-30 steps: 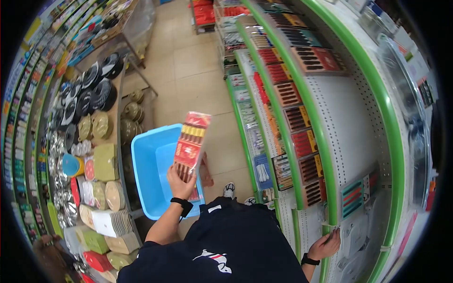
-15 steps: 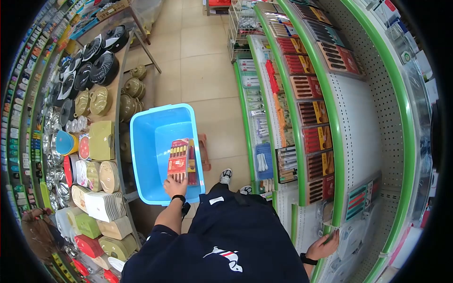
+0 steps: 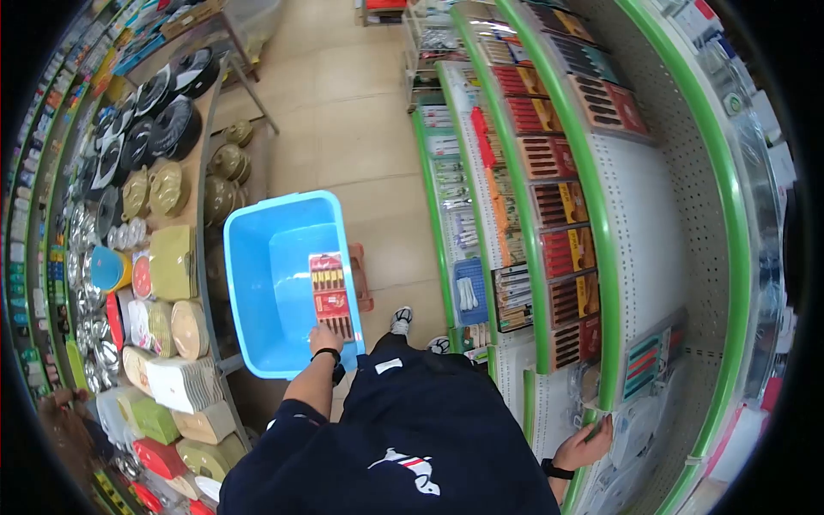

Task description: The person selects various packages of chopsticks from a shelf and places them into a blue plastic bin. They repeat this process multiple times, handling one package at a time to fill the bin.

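Observation:
Inside the blue plastic tub (image 3: 283, 209) lies a red blister pack of brown-handled knives (image 3: 330, 287). The fingers of my left hand (image 3: 325, 337) are closed on the pack's near end, at the tub's right side. The pack now hides whatever lies beneath it. Low on the right, my right hand (image 3: 585, 442) curls around the green shelf edge (image 3: 607, 378); part of its fingers is hidden. Just beyond that hand sits a pack with red and teal handles (image 3: 645, 365).
A brown stool (image 3: 360, 276) shows beside and behind the tub. On the left, a table holds stacked plates (image 3: 182, 382), lidded pots (image 3: 169, 189) and black pans (image 3: 176, 129). Shelves with more knife packs (image 3: 566, 255) line the right. Tiled floor (image 3: 378, 146) runs between.
The upper pack has shifted right and straightened, covering the pack below it. My left hand has moved with it. The view has shifted slightly; my right hand stays at the shelf edge.

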A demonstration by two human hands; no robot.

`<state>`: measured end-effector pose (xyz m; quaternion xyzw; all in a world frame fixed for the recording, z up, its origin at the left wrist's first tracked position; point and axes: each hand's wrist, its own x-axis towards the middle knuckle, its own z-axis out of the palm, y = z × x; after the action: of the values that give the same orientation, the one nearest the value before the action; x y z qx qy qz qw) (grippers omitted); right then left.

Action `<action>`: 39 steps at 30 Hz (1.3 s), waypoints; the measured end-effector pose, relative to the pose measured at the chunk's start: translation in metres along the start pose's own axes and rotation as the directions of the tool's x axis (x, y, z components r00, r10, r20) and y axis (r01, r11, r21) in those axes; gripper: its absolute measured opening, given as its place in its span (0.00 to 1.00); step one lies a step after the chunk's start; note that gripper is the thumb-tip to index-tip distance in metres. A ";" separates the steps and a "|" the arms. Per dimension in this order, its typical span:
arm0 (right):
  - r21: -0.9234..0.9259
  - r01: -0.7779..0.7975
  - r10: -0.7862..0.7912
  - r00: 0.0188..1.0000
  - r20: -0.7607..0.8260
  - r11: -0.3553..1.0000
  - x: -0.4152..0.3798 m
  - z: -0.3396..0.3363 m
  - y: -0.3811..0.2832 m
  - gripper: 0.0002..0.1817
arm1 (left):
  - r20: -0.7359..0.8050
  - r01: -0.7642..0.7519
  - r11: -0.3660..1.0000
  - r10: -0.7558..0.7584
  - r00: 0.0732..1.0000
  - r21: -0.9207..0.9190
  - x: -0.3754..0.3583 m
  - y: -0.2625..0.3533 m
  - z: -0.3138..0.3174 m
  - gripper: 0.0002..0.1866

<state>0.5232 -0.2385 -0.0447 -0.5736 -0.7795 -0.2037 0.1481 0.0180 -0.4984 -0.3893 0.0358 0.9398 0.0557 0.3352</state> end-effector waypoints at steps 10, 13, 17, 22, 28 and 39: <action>0.047 -0.128 0.129 0.992 -0.002 0.991 0.004 -0.007 -0.017 0.16 | -0.635 -0.674 0.718 0.442 0.634 -0.173 0.043 0.149 -0.086 0.20; 0.048 -0.118 0.120 0.992 -0.035 0.992 0.005 -0.005 -0.017 0.16 | -0.644 -0.821 0.556 0.581 0.497 -0.132 0.035 0.238 -0.138 0.24; 0.032 -0.131 0.133 0.989 -0.062 0.991 0.004 -0.002 -0.017 0.15 | -0.665 -0.960 0.263 0.702 0.256 -0.092 -0.006 0.381 -0.203 0.26; 0.031 -0.164 0.166 0.981 -0.097 0.986 0.002 0.004 -0.017 0.14 | -0.696 -0.993 -0.104 0.710 -0.110 0.051 -0.105 0.538 -0.287 0.29; 0.027 -0.180 0.182 0.978 -0.102 0.983 0.005 0.004 -0.021 0.14 | -0.463 -0.935 -0.035 0.862 -0.206 0.352 -0.161 0.660 -0.326 0.44; -0.002 -0.179 0.177 0.977 -0.116 0.984 0.004 0.006 -0.019 0.14 | -0.250 -0.932 0.089 0.968 -0.002 0.351 -0.181 0.682 -0.308 0.51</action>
<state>0.5040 -0.2364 -0.0510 -0.6293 -0.7138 -0.2274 0.2069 -0.0172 0.1337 0.0489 0.6602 0.7138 0.2338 -0.0066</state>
